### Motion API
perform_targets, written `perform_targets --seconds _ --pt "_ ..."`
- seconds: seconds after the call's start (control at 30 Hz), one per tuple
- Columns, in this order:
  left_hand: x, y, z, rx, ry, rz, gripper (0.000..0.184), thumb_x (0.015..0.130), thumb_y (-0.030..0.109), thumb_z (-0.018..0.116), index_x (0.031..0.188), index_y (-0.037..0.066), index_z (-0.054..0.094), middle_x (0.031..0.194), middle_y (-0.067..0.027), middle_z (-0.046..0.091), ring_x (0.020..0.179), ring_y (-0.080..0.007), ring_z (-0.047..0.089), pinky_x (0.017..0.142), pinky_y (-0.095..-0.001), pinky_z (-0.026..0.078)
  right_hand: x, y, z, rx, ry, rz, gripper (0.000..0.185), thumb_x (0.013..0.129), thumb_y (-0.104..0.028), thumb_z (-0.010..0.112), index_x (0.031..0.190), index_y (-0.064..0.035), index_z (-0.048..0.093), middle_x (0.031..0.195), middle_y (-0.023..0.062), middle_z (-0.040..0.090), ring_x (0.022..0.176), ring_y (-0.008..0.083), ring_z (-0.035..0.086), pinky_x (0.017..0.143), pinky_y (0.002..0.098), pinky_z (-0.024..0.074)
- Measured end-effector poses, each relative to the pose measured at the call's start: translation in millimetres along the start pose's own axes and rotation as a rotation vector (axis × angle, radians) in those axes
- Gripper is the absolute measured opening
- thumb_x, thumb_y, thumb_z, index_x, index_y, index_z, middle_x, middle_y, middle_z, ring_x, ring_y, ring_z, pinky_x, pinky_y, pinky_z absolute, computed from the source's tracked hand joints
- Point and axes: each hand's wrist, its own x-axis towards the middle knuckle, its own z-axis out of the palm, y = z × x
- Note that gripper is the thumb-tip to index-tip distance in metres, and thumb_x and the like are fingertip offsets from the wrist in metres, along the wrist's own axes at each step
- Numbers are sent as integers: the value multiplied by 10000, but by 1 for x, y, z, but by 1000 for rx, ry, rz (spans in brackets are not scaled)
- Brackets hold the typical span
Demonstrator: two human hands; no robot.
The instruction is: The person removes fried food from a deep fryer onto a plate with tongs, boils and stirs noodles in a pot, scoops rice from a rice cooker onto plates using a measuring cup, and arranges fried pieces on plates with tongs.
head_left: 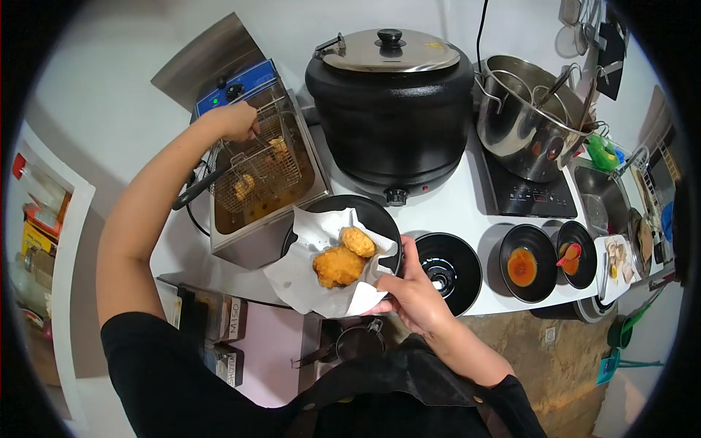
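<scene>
My left hand [237, 120] is over the deep fryer [318, 186], fingers closed near the wire fry basket [266, 171]; I cannot make out what they grip. Golden battered pieces [244, 187] lie in and around the basket, above brown oil. The basket's black handle [201, 187] points toward the left. In my right hand [415, 296] is a black bowl [376, 215] lined with white paper towel [288, 274]. Two fried pieces [339, 265] rest on the paper. My thumb presses the towel at the rim, beside the fryer's front corner.
A large black soup kettle [391, 117] stands behind the bowl. Farther right, a steel pot [522, 124] with utensils sits on an induction cooker [533, 193]. Black bowls [527, 241] line the counter's front edge, one with orange liquid. A sink [595, 197] is at the far right.
</scene>
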Motion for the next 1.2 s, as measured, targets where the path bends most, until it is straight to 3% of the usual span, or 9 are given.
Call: perform_targets --seconds 0.07,0.17,0.3,0.4,0.7,0.9,1.0,1.1,1.2 --pt "5 3 7 44 25 73 242 729 44 578 947 77 678 855 -163 655 795 -303 634 688 -379 503 -1 1 2 32 36 -16 616 769 103 443 1279 -90 157 1104 171 439 794 248 616 598 339 590" --pt "8 -3 -9 173 123 -190 219 720 62 587 915 84 685 835 -164 655 791 -307 631 693 -383 503 -4 -1 1 49 59 -15 621 747 123 435 1273 -90 182 1072 150 465 751 226 621 569 310 588" --pt "4 -11 -11 9 74 -133 231 729 97 610 948 110 681 855 -161 654 816 -307 626 726 -377 497 -5 -2 1 66 83 -25 620 745 127 432 1272 -96 194 1077 147 468 741 220 620 566 300 588" --pt "10 -11 -9 13 -21 -104 242 721 142 621 952 104 682 928 -128 659 874 -282 622 762 -364 498 -2 3 -12 20 -8 -25 611 810 80 446 1282 -85 96 1188 204 369 902 316 588 671 428 582" --pt "12 3 -5 37 -182 -10 268 717 152 657 984 130 680 921 -145 656 858 -286 623 753 -366 497 -3 -3 -9 1 3 -18 609 813 76 444 1284 -79 91 1171 209 389 905 301 588 666 411 584" --pt "10 11 5 21 4 6 265 715 77 613 969 109 681 848 -165 656 795 -299 632 708 -377 504 4 3 -14 12 -21 -16 655 815 68 447 1310 -89 49 1194 229 367 873 297 601 667 399 584" --pt "16 -7 -5 136 111 -138 251 717 63 605 958 79 675 825 -170 653 767 -308 632 683 -379 505 5 3 -14 6 -10 -2 650 815 68 447 1308 -90 53 1197 230 362 864 294 603 666 394 585" --pt "13 -15 -2 -52 46 -121 181 734 126 621 884 42 678 868 -159 655 821 -306 628 737 -378 499 6 4 -14 1 -25 -10 654 814 68 447 1311 -90 53 1194 228 364 871 289 601 663 390 585" --pt "20 -29 4 -12 26 -65 208 743 143 649 935 68 675 850 -155 659 797 -279 636 716 -365 497 6 4 -14 -8 -23 -4 652 815 68 447 1314 -93 59 1191 223 366 881 289 599 661 387 586"
